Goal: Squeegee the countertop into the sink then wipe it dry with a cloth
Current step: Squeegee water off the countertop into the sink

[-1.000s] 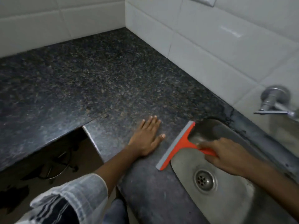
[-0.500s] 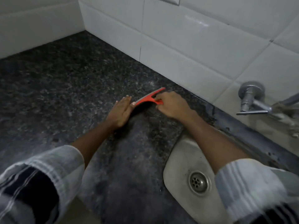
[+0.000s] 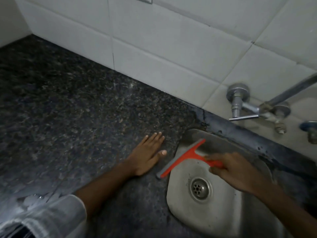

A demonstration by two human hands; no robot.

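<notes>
A red squeegee (image 3: 186,156) with a grey blade lies across the left rim of the steel sink (image 3: 223,213). My right hand (image 3: 235,169) grips its red handle over the basin. Flat on the dark speckled granite countertop (image 3: 77,117), just left of the blade, my left hand (image 3: 147,153) rests with straight fingers. The sink's drain (image 3: 200,188) shows below the right hand. No cloth is in view.
White wall tiles (image 3: 154,48) run behind the counter. A metal tap and pipe (image 3: 243,109) jut from the wall above the sink's far side. My pale striped sleeve (image 3: 42,219) fills the lower left corner.
My right hand has pulled the squeegee from near the wall back across the counter to the sink's rim. My left hand has shifted back with it and stays flat on the counter.
</notes>
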